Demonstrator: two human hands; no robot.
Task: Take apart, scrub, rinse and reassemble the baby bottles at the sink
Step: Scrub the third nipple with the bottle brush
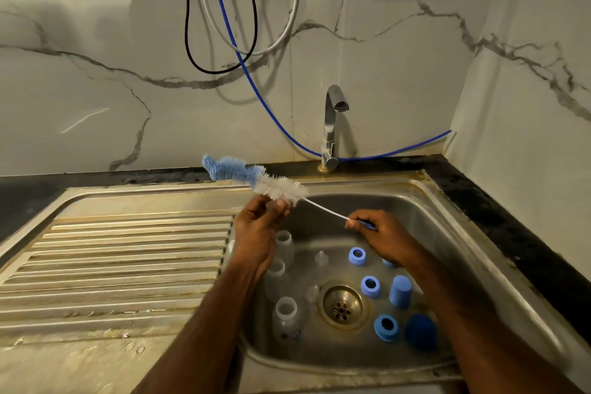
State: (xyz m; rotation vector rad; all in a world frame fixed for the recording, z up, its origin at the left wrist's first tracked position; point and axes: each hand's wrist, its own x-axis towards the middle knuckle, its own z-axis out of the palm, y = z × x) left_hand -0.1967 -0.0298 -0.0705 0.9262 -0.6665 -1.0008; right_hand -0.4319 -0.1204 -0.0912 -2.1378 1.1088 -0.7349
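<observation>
Honestly, I feared the dry steel sink (447, 233), its tap off, would scatter loose parts if the long blue-and-white bristle brush (256, 178) sprang free above it. My right hand (380, 238) pinched its blue handle; my left hand (257, 227) clasped something small under the bristles. Clear plastic bottles (285, 317) stood near-left, blue collar rings (370, 286) right.

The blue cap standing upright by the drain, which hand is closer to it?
Right. The right hand holds the brush handle above and just behind the upright blue cap; the left hand is across the basin, over the clear bottles.
</observation>
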